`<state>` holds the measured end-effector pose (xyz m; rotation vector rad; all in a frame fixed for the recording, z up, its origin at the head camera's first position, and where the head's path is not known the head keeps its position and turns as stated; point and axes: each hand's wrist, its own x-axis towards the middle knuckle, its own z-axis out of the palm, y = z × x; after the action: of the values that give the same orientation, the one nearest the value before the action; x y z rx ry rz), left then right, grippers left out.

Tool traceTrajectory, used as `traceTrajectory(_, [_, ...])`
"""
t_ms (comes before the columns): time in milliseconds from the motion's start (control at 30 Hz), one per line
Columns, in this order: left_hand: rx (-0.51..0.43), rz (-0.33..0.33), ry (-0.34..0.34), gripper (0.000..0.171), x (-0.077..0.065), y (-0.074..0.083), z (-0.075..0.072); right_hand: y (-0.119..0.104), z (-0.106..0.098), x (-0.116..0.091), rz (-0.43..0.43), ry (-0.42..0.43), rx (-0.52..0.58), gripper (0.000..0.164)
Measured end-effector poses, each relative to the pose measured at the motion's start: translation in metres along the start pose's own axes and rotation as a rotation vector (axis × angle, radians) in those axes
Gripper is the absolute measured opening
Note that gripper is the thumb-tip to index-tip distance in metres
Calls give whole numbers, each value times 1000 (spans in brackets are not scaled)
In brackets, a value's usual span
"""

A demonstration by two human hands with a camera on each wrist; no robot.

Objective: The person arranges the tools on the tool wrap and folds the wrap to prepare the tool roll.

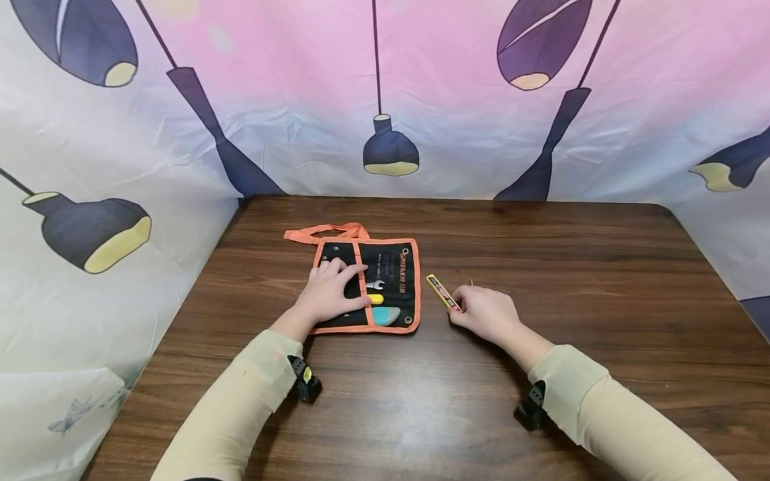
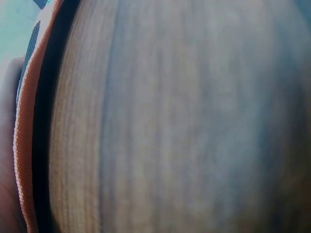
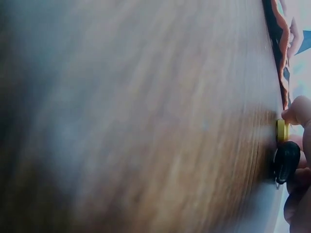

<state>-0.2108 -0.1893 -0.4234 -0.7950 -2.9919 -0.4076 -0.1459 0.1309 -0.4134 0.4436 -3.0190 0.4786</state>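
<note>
A black tool pouch (image 1: 394,267) with orange trim lies flat on the wooden table. My left hand (image 1: 327,290) rests on its left half, fingers spread, thumb along the orange divider. Right of that divider show the open end of a wrench (image 1: 375,285), a yellow piece (image 1: 375,299) and a teal rounded handle (image 1: 386,316). My right hand (image 1: 486,312), to the right of the pouch, pinches a slim yellow labelled case (image 1: 444,292). In the right wrist view a black rounded piece with a small metal tip (image 3: 286,158) is beside the yellow case, against the curled fingers.
An orange strap (image 1: 327,232) trails from the pouch's upper left. The brown wooden table (image 1: 571,254) spreads around both hands. Behind it hangs a cloth backdrop (image 1: 313,100) printed with lamps. Black wrist cameras (image 1: 305,379) sit at both cuffs.
</note>
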Motion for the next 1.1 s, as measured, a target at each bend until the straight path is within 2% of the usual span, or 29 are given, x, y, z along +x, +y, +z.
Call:
traceTrajectory(400, [12,6,-2,71,2,1,0,0,-4,5,-29,75,36,17])
traceTrajectory(667, [7,-14,-8,65,0,3,0,-4,-5,12,-61,59,27,22])
traceTrajectory(900, [0,-47,-22,62,1,4,-1,-6,-7,17,-79,81,24,21])
traceTrajectory(1100, [-25,-58,-17,64,2,5,-1,-10,-9,26,-89,54,37,21])
